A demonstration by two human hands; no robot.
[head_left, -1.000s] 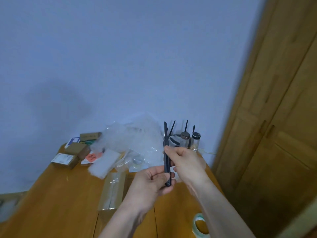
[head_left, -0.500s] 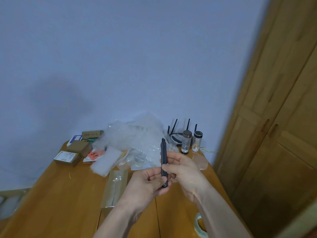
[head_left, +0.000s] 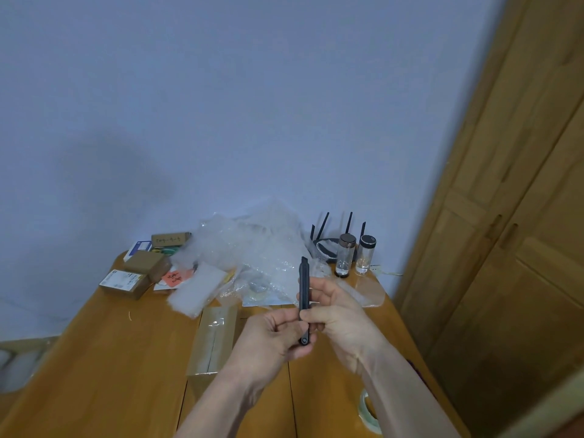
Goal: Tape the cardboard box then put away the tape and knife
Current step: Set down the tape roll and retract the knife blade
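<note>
The thin blade that stuck out of the slim black knife [head_left: 304, 298] a second ago no longer shows, so it looks retracted and ready to put away. Both the left hand [head_left: 274, 339] and right hand [head_left: 335, 311] grip it upright above the glossy taped cardboard box [head_left: 215, 336] on the smooth wooden table [head_left: 104, 368]; the clear tape roll [head_left: 368, 410] lies right of the box.
</note>
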